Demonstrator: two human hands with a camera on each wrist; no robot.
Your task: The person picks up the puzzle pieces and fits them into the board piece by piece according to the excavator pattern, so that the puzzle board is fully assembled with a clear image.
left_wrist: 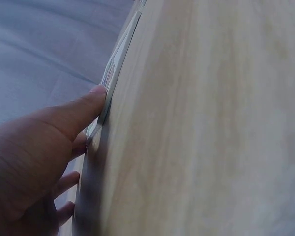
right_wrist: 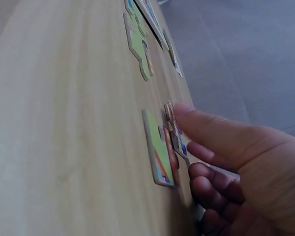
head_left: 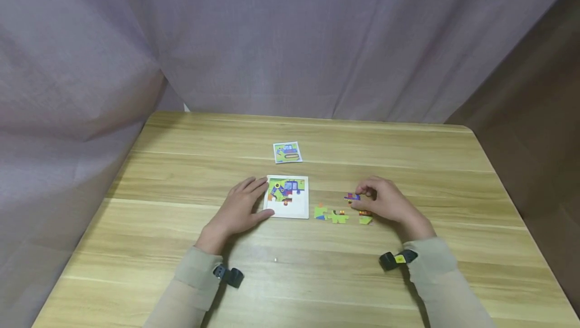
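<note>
On the bench (head_left: 181, 267), mid-surface: a white puzzle tray (head_left: 290, 210), partly filled, with coloured pieces seated in its upper half and bare white board below.

Left hand (head_left: 240, 209): lies flat beside the tray's left edge, fingers relaxed and nearly straight; the thumb (left_wrist: 83, 110) presses against the tray's rim, other fingers rest along the same side. Nothing is gripped.

Right hand (head_left: 385, 202): well to the right of the tray, fingers curled, pinching a small blue-and-red piece (head_left: 352, 197) between thumb and fingertips; the piece is lifted on edge, just off the wood, seen from the right wrist view as a thin slab (right_wrist: 176, 130) against the thumb.

Loose pieces: three green ones (head_left: 333, 215) lie flat in a row between tray and right hand, the rightmost (head_left: 365, 219) tucked just under the hand.

Card (head_left: 287, 152): a small reference picture of the finished puzzle, behind the tray, apart from it.

Surround: grey-purple curtain (head_left: 290, 41) behind and left of the bench.
</note>
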